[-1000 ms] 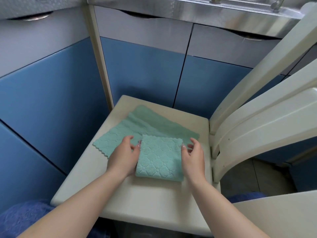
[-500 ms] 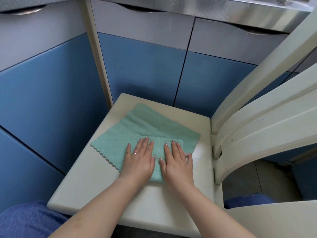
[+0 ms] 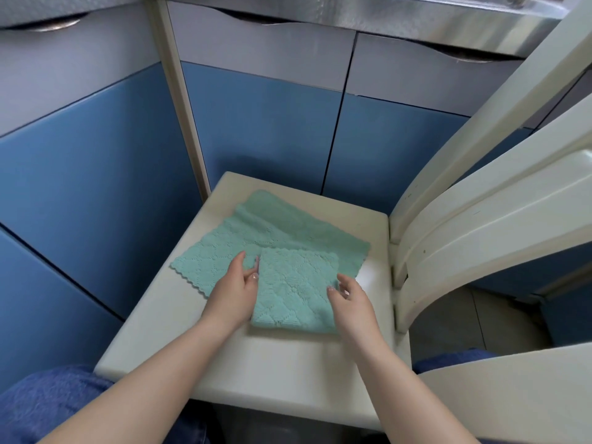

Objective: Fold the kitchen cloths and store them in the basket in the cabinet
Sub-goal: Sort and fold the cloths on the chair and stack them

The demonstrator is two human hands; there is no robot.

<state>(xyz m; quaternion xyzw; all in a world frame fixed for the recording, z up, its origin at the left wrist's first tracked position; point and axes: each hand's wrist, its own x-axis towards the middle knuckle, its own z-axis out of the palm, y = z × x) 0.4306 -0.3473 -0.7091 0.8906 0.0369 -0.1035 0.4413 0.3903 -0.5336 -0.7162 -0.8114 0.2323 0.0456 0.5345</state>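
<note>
A folded mint-green kitchen cloth (image 3: 294,290) lies on the cream chair seat (image 3: 256,363). It rests on top of two unfolded green cloths, one spread to the left (image 3: 211,254) and one behind (image 3: 288,219). My left hand (image 3: 234,290) curls its fingers on the folded cloth's left edge. At the right edge, my right hand (image 3: 352,302) curls its fingers the same way. No basket is in view.
Shut blue and grey cabinet doors (image 3: 262,133) stand close behind and to the left of the seat. The chair's cream back (image 3: 480,219) rises at the right. My knees in blue jeans (image 3: 48,405) sit below the seat's front edge.
Half a second ago both palms pressed flat on the folded cloth. They have since slid apart to its left and right edges, with the fingers curled.
</note>
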